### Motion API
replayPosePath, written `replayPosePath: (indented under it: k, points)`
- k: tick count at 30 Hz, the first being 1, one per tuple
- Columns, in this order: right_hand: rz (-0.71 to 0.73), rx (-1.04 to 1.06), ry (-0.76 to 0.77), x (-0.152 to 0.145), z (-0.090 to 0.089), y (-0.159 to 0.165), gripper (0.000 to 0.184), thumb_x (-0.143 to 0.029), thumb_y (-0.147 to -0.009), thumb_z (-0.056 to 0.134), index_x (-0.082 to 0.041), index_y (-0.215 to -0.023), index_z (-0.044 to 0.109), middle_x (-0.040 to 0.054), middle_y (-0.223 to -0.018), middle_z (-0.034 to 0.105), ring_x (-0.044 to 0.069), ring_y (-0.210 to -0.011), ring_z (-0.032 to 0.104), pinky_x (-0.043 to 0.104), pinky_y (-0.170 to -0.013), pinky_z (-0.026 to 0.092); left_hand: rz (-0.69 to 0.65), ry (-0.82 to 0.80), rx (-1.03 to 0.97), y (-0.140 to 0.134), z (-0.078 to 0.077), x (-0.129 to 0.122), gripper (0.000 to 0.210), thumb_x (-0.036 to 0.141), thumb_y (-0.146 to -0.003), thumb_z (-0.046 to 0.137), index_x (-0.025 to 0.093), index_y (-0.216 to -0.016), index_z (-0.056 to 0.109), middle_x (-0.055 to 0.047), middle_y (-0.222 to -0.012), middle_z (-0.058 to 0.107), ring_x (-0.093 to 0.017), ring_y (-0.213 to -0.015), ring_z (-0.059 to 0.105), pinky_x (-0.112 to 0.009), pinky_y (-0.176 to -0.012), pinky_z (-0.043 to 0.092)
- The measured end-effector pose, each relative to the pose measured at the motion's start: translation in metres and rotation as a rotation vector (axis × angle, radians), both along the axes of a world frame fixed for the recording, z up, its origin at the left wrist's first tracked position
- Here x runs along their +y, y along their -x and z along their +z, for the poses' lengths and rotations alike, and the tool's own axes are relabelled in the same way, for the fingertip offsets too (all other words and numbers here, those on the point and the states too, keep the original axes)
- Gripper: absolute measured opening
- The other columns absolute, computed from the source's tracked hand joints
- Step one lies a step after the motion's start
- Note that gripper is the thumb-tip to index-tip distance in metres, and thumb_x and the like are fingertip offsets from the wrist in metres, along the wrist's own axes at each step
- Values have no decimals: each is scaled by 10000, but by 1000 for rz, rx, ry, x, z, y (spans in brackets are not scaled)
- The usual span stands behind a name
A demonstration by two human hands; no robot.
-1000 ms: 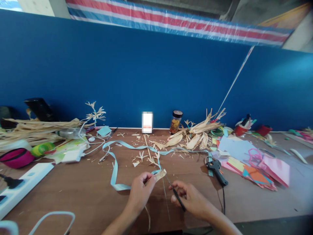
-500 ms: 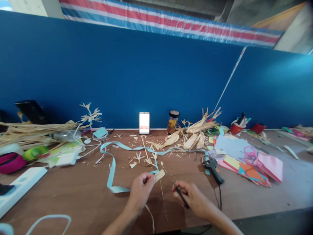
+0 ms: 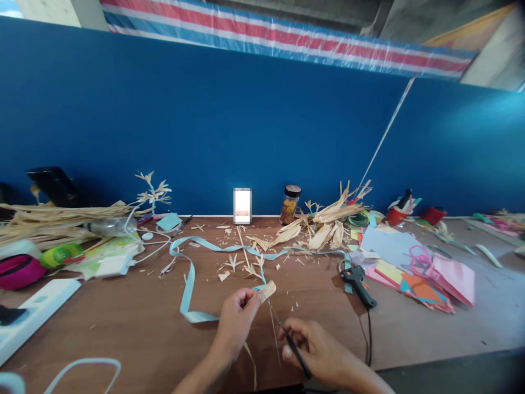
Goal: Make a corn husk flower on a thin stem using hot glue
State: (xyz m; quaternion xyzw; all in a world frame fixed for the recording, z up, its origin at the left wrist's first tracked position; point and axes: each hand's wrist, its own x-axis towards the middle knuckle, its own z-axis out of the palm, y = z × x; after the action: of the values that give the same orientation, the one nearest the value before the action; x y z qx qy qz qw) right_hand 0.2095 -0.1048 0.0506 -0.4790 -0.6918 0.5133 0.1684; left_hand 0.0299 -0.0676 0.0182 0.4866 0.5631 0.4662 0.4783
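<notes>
My left hand pinches a short, pale strip of corn husk between thumb and fingers. My right hand is closed around black-handled scissors, seen nearly edge-on, their thin blades angled up toward the underside of the strip. Whether the blades touch the husk I cannot tell. Just beyond the left fingertips is a small husk flower on a stem wrapped in light blue ribbon. A thin wire or stalk hangs down between the hands. Light blue ribbon loops across the table to the left hand.
Husk scraps and a star-shaped husk flower lie ahead. A black glue gun with its cord is at right, beside coloured paper. A jar and piled husks stand behind. A white power strip lies left.
My right hand and the scissors have moved down and left, nearer the husk strip. A pale bit at the blade tips is gone; small scraps now show on the table. My left hand barely moved.
</notes>
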Motion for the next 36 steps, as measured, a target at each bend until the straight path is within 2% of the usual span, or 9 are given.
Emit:
replayPosePath:
  k: [6, 14, 28, 36]
  points:
    - [-30, 63, 88, 1, 0, 6, 144, -225, -716, 481, -172, -831, 549, -42, -564, 501, 66, -492, 426, 147, -429, 280, -23, -15, -15, 0, -2, -3, 288, 411, -692, 536, 134, -621, 567, 41, -525, 447, -96, -522, 377, -200, -514, 299]
    - [-41, 75, 103, 0, 0, 6, 157, -225, -721, 477, -154, -840, 551, -41, -555, 495, 60, -487, 441, 136, -426, 295, -62, -13, -21, 0, -4, -3, 264, 380, -726, 504, 133, -649, 555, 39, -546, 441, -96, -545, 370, -195, -528, 294]
    - [-55, 88, 107, 1, 2, 8, 174, -222, -713, 485, -149, -847, 569, -43, -534, 508, 62, -475, 447, 137, -423, 301, -57, -4, -29, 0, -1, -5, 292, 391, -712, 519, 117, -714, 620, 6, -586, 545, -118, -576, 436, -213, -566, 330]
    - [-51, 84, 105, 3, 1, 7, 160, -219, -715, 484, -148, -834, 563, -47, -528, 495, 62, -473, 447, 139, -426, 302, -57, 2, 9, 1, -4, -2, 300, 384, -714, 515, 112, -748, 636, -22, -642, 608, -147, -617, 494, -236, -607, 361]
